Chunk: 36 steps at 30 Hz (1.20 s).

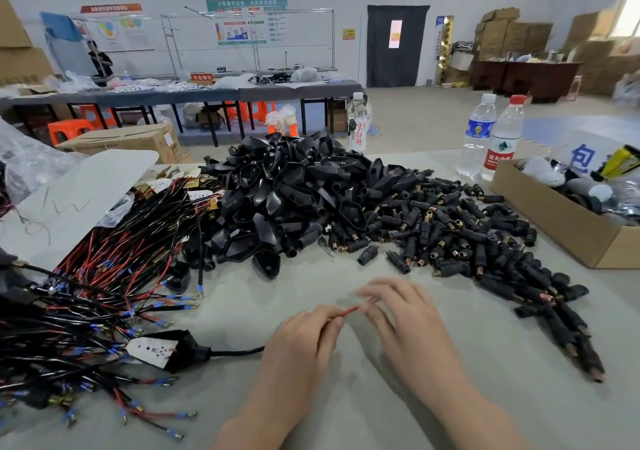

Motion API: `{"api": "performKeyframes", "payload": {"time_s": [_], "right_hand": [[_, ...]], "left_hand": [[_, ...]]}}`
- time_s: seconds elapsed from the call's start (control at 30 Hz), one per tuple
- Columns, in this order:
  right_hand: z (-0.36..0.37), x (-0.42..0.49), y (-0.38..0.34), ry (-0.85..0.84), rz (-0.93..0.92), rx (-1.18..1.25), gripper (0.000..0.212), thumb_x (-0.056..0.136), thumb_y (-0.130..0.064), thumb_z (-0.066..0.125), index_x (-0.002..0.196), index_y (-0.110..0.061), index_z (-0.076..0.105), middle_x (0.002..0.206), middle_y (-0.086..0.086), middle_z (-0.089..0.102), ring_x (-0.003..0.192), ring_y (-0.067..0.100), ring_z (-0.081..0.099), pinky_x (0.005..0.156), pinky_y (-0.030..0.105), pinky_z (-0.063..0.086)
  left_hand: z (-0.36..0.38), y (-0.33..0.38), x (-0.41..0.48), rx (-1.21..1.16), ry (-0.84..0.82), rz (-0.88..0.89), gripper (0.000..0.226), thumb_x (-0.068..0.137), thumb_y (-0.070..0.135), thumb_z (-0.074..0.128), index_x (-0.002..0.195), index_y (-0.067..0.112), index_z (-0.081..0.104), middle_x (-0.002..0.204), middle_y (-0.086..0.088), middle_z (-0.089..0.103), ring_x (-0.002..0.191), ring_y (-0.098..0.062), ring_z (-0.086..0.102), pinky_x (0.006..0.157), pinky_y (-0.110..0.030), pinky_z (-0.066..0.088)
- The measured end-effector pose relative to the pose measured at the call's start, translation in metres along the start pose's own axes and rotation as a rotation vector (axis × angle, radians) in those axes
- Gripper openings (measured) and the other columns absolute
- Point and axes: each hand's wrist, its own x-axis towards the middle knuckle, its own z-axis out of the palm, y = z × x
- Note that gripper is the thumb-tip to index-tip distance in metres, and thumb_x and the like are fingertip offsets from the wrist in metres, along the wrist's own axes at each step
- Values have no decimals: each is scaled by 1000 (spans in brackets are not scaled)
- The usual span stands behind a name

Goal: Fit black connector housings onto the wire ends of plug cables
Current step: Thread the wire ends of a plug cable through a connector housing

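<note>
My left hand [304, 338] grips a plug cable whose black cord [239, 351] runs left to a black plug with a white cover [162, 349]. A red wire [349, 310] of that cable spans from my left fingers to my right hand [405, 325], whose blurred fingertips pinch its end. A big heap of black shell housings [294, 193] lies behind my hands. To its right spreads a pile of small black cylindrical connectors with copper inserts [467, 238]. A tangle of red and black cables with blue-sleeved terminals [86, 311] fills the left.
An open cardboard box [554, 221] of parts stands at the right. Three water bottles [498, 138] stand behind the piles. A white sheet [79, 193] covers cables at the left. Bare grey table [346, 397] surrounds my forearms. A person stands far back left.
</note>
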Motion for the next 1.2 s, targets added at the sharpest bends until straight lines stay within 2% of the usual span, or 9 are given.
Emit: {"api": "performKeyframes", "payload": {"time_s": [0.13,0.4,0.57,0.7,0.87,0.93,1.0,1.1,1.2], "right_hand": [[-4,4,12,121,274,12,33,99,-26,52,132,-25,54,126,-7,52,118,14,45,100,27,35],[5,60,52,-125,552,-188,41,100,-37,49,136,-16,51,128,9,44,112,33,53,91,41,48],[6,75,57,-214,541,-290,29,100,-36,52,122,-18,47,119,6,42,103,30,55,73,37,46],[1,76,53,-277,453,-379,21,102,-20,48,122,-16,47,120,8,49,110,29,53,79,36,46],[-19,59,40,-439,427,-449,12,97,-21,47,91,-10,50,105,11,60,97,27,60,72,31,42],[-30,45,38,-435,509,-194,22,94,-22,52,73,-17,56,74,0,61,64,15,56,55,25,39],[-39,28,28,-358,654,281,29,94,-18,55,65,-19,59,62,-3,58,52,9,48,49,20,36],[-35,8,7,-134,918,1260,27,95,-5,56,72,-1,72,77,14,70,63,15,65,59,21,56],[-25,3,-3,-22,1033,1660,21,93,3,55,82,12,70,93,26,71,77,26,74,62,27,61]], "left_hand": [[-2,-7,2,-229,-2,-164,21,101,27,53,99,47,52,66,14,62,62,-4,55,59,-15,36],[-6,-5,2,-301,-99,-241,17,102,39,47,86,33,51,71,17,71,49,-1,47,57,-23,34],[-10,-3,1,-318,-73,-237,22,101,40,50,83,29,56,65,17,66,56,-1,54,57,-22,36],[-10,-4,0,-310,-30,-212,21,99,39,54,82,28,58,52,14,44,52,-7,39,53,-20,28],[-9,-4,-2,-346,28,-241,10,96,44,56,88,38,57,63,18,55,56,-4,45,57,-19,37],[-8,-5,-1,-338,64,-234,9,95,45,56,88,39,54,63,16,55,55,-4,45,58,-22,39],[-7,-6,0,-315,84,-212,11,95,45,55,88,38,52,60,13,51,54,-5,44,57,-26,40],[-6,-7,0,-284,137,-201,11,96,42,56,88,38,52,54,11,44,50,-7,39,50,-22,32],[-7,-6,0,-269,185,-201,10,96,36,59,88,37,53,52,9,40,48,-7,37,49,-22,30]]}}
